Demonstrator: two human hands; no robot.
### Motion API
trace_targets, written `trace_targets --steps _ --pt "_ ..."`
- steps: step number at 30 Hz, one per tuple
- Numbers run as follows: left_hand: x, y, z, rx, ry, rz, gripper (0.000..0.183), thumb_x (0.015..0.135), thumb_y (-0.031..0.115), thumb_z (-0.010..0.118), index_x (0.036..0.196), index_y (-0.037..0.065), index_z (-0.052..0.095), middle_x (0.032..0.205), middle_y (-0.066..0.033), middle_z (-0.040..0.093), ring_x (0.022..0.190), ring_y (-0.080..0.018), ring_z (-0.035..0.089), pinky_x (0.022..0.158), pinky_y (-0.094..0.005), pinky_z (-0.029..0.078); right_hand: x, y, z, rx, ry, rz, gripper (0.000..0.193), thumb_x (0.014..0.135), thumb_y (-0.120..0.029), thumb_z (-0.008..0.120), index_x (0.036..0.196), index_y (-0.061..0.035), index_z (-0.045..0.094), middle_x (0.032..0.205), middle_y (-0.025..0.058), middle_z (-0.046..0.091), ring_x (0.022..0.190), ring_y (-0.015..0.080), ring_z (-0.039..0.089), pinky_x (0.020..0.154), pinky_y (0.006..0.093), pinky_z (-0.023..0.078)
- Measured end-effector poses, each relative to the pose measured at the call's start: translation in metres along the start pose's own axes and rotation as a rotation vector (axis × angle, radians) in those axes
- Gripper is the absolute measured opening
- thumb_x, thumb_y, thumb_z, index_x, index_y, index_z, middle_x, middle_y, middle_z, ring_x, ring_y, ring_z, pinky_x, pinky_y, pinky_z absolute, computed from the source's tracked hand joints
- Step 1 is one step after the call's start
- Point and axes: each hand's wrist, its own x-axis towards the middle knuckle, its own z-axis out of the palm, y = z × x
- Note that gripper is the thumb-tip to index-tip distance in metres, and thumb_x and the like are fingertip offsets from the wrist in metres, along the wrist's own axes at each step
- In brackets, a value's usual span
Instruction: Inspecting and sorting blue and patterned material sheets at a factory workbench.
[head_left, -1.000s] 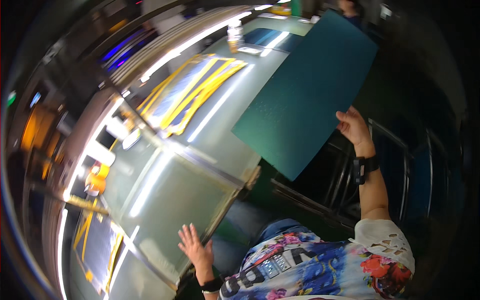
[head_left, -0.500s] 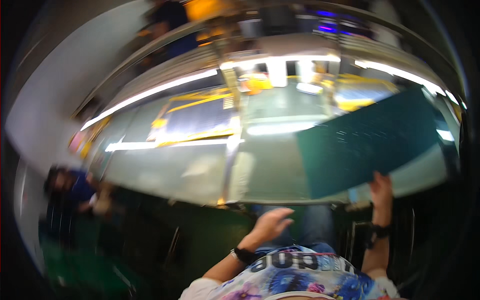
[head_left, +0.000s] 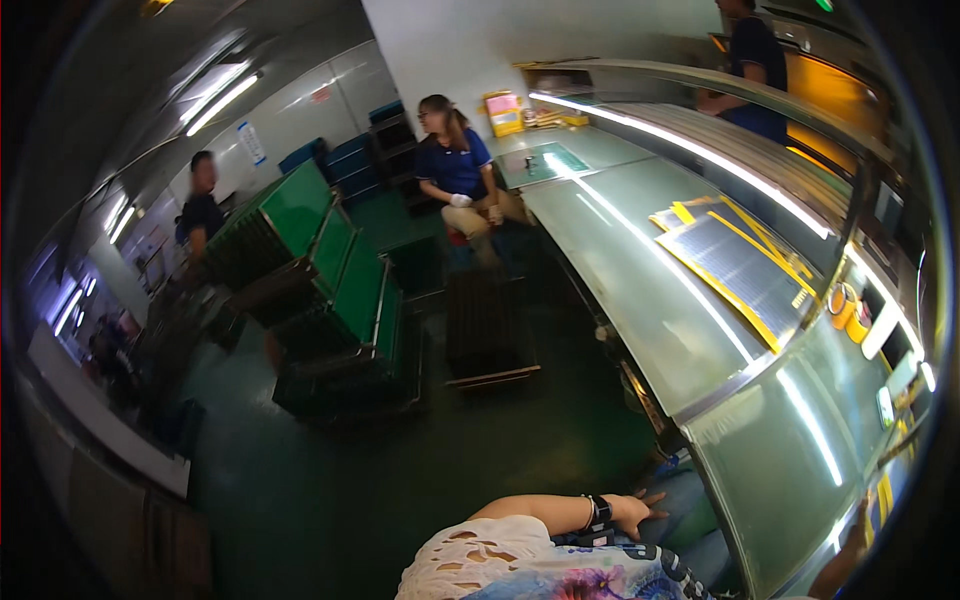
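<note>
Tbl [head_left: 750, 460] is pale grn; sheets [head_left: 728, 268] dk gry, yel-edged.

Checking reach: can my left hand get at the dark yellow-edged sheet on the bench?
Probably not without stretching: your left hand is low over the jeans, outside the bench, and the sheet lies toward its far side.

Dim workshop with a dark green floor [head_left: 520, 450] and a long, lamp-lit counter [head_left: 610, 265].
The counter's glossy, pale green top runs along the right beneath a bright strip light [head_left: 690, 150], which leaves white streaks of reflection; a metal rail [head_left: 700, 75] curves above it. Behind stands a plain pale grey wall [head_left: 450, 50]. Left of centre, metal-framed racks [head_left: 350, 345] rise in a stack, with blue bins [head_left: 350, 165] beyond. Ceiling tube lights [head_left: 225, 103] glow upper left, above a low white partition [head_left: 110, 410]; the murky far-left area behind it appears to be more workspace.
</note>
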Motion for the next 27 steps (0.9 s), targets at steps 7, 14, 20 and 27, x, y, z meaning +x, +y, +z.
trace_targets --steps 7,14,20,27 --pt "-0.01 -0.033 -0.006 -0.1 0.004 -0.006 0.108 0.061 0.033 0.083 0.147 0.03 0.017 0.151 -0.0205 -0.016 0.135 -0.0493 0.016 0.112 -0.0505 0.018 -0.051 0.001 0.068 -0.123 -0.387 -0.269 0.044 0.076 0.004 0.042 0.116 -0.0018 0.061 0.103 0.0223 0.064 0.093 0.037 0.061 0.081 0.0427 0.049" --pt "0.001 -0.039 -0.001 -0.088 -0.016 -0.063 0.108 0.062 0.03 0.083 0.147 0.032 0.016 0.151 -0.0169 -0.017 0.136 -0.0504 0.008 0.111 -0.052 0.021 -0.093 -0.018 0.101 0.03 -0.346 -0.329 0.028 0.083 -0.009 0.055 0.108 -0.0003 0.064 0.105 0.0233 0.063 0.098 0.0381 0.059 0.085 0.0455 0.047" --pt "0.024 -0.053 0.011 -0.043 0.017 0.016 0.11 0.062 0.032 0.082 0.146 0.039 0.01 0.147 -0.0195 -0.027 0.133 -0.0526 0.015 0.111 -0.0519 0.022 -0.14 -0.009 0.108 0.107 -0.433 -0.287 0.031 0.084 -0.01 0.061 0.114 -0.0031 0.062 0.124 0.0194 0.056 0.122 0.0398 0.046 0.101 0.05 0.035" --pt "0.025 -0.042 -0.001 0.015 -0.07 -0.027 0.117 0.06 0.035 0.084 0.146 0.038 0.005 0.145 -0.0216 -0.03 0.134 -0.0515 0.017 0.11 -0.054 0.021 -0.137 -0.012 0.103 0.124 -0.452 -0.206 0.029 0.085 -0.008 0.057 0.113 -0.0026 0.062 0.126 0.0195 0.054 0.123 0.0404 0.045 0.103 0.0482 0.033"
